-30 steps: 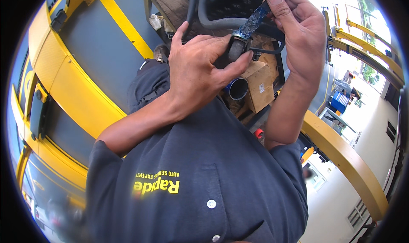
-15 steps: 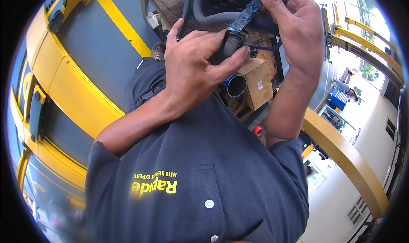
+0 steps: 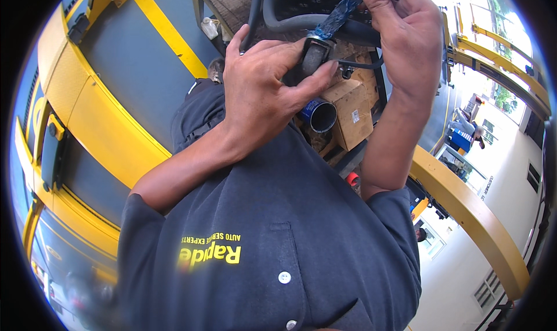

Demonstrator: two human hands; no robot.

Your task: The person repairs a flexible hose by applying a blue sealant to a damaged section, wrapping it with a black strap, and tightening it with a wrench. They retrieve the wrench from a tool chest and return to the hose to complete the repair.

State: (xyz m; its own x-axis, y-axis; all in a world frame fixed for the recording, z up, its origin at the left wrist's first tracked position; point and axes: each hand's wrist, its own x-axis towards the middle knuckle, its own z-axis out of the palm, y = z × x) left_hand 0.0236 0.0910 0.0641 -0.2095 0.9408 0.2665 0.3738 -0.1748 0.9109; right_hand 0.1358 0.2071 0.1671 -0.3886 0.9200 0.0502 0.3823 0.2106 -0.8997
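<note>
My left hand [image 3: 264,84] grips a dark, rounded part [image 3: 316,55] with a curved black end, between its thumb and fingers. From that part a stem coated in glossy blue grease [image 3: 338,19] slants up to the right. My right hand [image 3: 409,44] is closed at the upper end of the stem, thumb and fingers pinched together; what lies between its fingertips is cut off by the top edge. A thin black cable or hose [image 3: 362,65] curves below the stem. Under my left hand lies an open blue can [image 3: 322,117], its mouth facing me, beside a brown cardboard box [image 3: 351,116].
Thick grey-black tubing [image 3: 275,23] bends around a dark perforated panel behind my hands. A yellow lift beam [image 3: 110,125] runs along the left, another yellow beam [image 3: 464,206] on the right. A red round object [image 3: 351,179] sits near my right elbow. Another person [image 3: 477,135] is in the far background.
My right hand has shifted slightly right and down along with the greased stem. The left hand keeps its grip with little movement, and the view has shifted a little.
</note>
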